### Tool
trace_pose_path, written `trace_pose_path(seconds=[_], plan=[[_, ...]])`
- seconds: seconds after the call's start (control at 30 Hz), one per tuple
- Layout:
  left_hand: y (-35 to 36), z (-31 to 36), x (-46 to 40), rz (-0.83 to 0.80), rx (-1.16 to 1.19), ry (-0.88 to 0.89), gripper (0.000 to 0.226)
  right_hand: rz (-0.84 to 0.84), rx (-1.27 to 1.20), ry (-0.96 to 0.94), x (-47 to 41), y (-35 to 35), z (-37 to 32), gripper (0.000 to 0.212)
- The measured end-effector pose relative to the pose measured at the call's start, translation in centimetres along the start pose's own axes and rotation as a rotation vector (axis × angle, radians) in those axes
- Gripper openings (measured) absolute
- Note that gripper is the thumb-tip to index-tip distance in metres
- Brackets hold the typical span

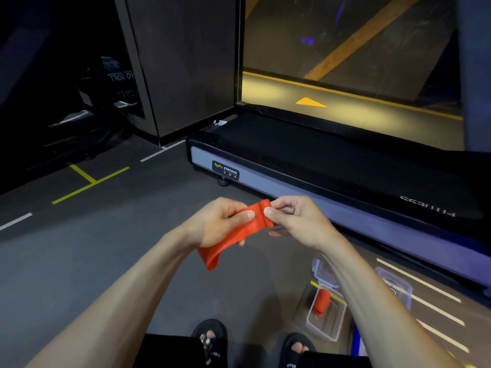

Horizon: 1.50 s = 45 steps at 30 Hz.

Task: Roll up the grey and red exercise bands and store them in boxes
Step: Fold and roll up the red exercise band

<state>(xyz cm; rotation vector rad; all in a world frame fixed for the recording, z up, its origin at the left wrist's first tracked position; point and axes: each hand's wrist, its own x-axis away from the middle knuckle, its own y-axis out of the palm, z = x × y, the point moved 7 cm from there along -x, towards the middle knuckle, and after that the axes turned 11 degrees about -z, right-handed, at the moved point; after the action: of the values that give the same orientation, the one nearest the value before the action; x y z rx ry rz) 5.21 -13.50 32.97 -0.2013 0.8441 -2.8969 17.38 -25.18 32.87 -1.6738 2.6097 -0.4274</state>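
Our left hand (220,221) and right hand (295,221) both pinch the red band (233,235) at its upper end, thumbs nearly meeting, while its free loop droops below our left wrist. On the floor under our right forearm sits a clear box (328,322) holding a rolled red band (322,302); the treadmill (318,160) stands just beyond

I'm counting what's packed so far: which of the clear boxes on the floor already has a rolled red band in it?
The clear box nearest the person's feet, holding a rolled red band. The other clear box, nearer the treadmill, shows no red.
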Motion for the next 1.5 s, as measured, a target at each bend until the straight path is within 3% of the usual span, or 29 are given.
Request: trace_pose_path(seconds=[0.57,0.97,1.27,1.5], plan=[[0.3,0.8,0.2,-0.019,0.06,0.048,0.032,-0.069,0.021,-0.043,-0.1,1.1,-0.8,0.025],[0.2,0.3,-0.2,0.016,-0.018,0.025,0.031,-0.113,0.093,-0.043,0.4,1.4,-0.5,0.014],[-0.1,-0.2,0.1,-0.013,0.025,-0.002,0.033,-0.045,-0.09,-0.037,0.7,-0.3,-0.4,0.002],[0.2,0.4,-0.1,-0.03,0.022,0.033,0.035,0.003,-0.035,-0.042,0.4,0.0,-0.6,0.024]])
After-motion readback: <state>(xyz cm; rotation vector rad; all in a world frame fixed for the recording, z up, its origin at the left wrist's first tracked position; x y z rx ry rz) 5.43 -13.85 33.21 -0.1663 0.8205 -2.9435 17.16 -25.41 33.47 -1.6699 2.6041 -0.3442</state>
